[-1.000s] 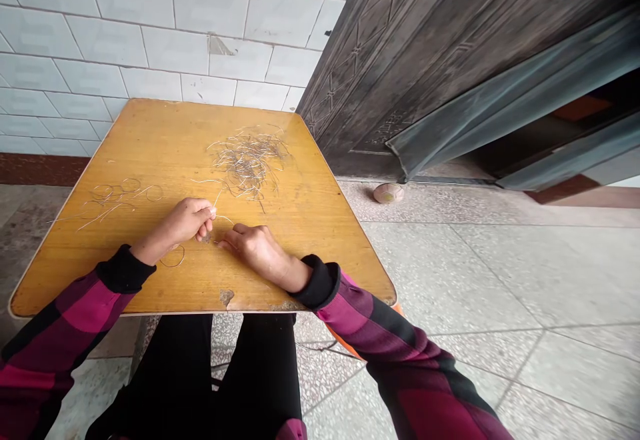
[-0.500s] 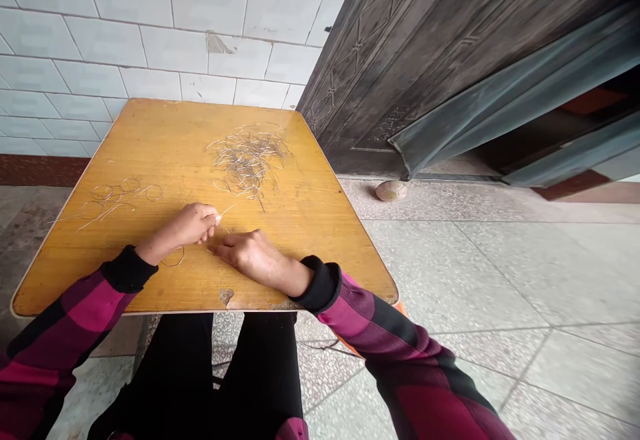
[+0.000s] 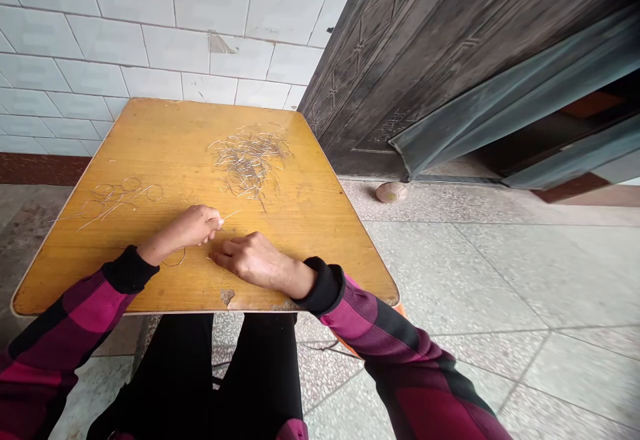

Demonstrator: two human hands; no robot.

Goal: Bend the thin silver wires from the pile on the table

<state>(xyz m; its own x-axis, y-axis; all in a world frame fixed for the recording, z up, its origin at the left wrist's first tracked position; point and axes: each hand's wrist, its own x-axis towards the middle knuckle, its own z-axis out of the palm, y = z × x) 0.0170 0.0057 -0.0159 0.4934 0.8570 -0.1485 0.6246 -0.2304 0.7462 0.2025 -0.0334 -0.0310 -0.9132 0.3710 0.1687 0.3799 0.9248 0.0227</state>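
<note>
The left hand (image 3: 183,227) pinches a thin wire (image 3: 229,214) tight; the right hand (image 3: 255,260) lies open, its fingers (image 3: 225,249) flat on the yellow wood table (image 3: 320,253); a messy wire pile (image 3: 249,163) sits ahead; curly wire loops (image 3: 120,195) lie off to the left.

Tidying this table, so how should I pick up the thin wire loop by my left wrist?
Probably pinch the loop's outer curve from above with the right hand: it lies flat on the wooden tabletop, and the left hand is pinching a wire strand.
</note>
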